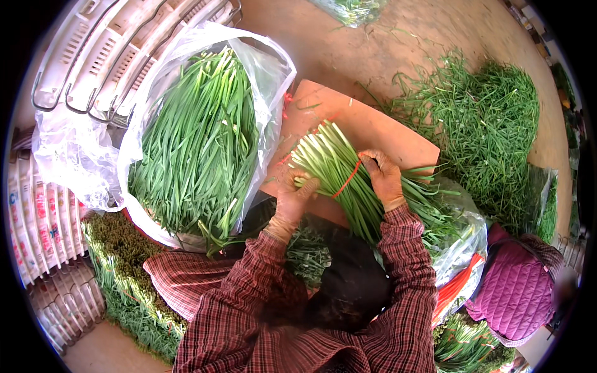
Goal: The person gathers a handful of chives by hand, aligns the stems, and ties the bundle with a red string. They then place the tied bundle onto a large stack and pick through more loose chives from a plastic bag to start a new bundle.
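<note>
Chives, a thick bundle (pixel 339 177) with pale cut ends pointing up-left, lie slanted across an orange board (pixel 373 127) set on the dirt floor (pixel 398 43), right in front of the person. From the head view, the left hand (pixel 297 198) cups the pale ends from below, fingers curled around the stalks. The right hand (pixel 380 176) presses down on the middle of the bundle, its grip pinched on a red band (pixel 347 179) stretched across the greens. Both forearms wear red plaid sleeves (pixel 407 267). To the left stands a clear plastic bag (pixel 261 68) stuffed with more long green chives. Loose green trimmings (pixel 485 118) are heaped on the floor to the right. White plastic crates (pixel 112 50) stack at upper left. A purple quilted garment (pixel 516 286) shows at lower right.
</note>
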{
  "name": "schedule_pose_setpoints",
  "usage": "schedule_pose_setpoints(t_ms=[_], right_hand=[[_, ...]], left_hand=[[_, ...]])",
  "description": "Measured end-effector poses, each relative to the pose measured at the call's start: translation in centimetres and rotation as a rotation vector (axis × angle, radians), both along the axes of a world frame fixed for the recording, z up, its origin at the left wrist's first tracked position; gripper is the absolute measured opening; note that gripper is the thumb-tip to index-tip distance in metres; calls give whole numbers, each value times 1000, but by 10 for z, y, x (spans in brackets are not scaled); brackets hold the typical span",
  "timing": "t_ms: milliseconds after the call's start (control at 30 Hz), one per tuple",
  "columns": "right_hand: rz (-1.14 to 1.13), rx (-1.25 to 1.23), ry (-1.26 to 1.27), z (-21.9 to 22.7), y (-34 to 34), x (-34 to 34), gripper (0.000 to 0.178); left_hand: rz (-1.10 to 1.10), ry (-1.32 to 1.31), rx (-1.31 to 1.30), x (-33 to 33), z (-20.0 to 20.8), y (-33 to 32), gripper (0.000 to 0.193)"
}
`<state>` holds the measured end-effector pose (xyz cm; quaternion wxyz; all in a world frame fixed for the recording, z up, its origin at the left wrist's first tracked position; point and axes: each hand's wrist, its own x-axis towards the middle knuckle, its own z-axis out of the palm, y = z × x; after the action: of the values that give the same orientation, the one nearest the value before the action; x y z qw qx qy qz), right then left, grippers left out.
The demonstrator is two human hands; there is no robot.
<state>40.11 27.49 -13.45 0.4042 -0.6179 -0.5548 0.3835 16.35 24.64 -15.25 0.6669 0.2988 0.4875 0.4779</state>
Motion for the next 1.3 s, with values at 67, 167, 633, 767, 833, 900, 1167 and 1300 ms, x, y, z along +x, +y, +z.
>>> schedule_pose_setpoints(t_ms=[67,167,633,767,833,900,1167,1300], right_hand=[[3,60,49,-8,-5,2,10],[5,113,34,-16,-14,-5,9],[22,21,105,-12,-22,-10,9],[30,48,87,-10,-22,-15,10],[43,40,117,-15,-21,-13,9],[46,40,99,-14,-20,-12,9],[38,125,-13,-9,-20,-16,9],[68,273,-177,12,-14,-28,11]], left_hand=[[94,-80,-9,2,1,-3,20],[192,-195,-28,-6,5,-5,23],[377,-245,20,-18,-6,-2,22],[162,-170,-45,-48,-8,20,25],[81,-38,-86,-54,-2,23,29],[23,75,-124,-54,8,25,35],[53,850,633,-35,76,25,47],[-504,1131,1022,7,115,68,42]])
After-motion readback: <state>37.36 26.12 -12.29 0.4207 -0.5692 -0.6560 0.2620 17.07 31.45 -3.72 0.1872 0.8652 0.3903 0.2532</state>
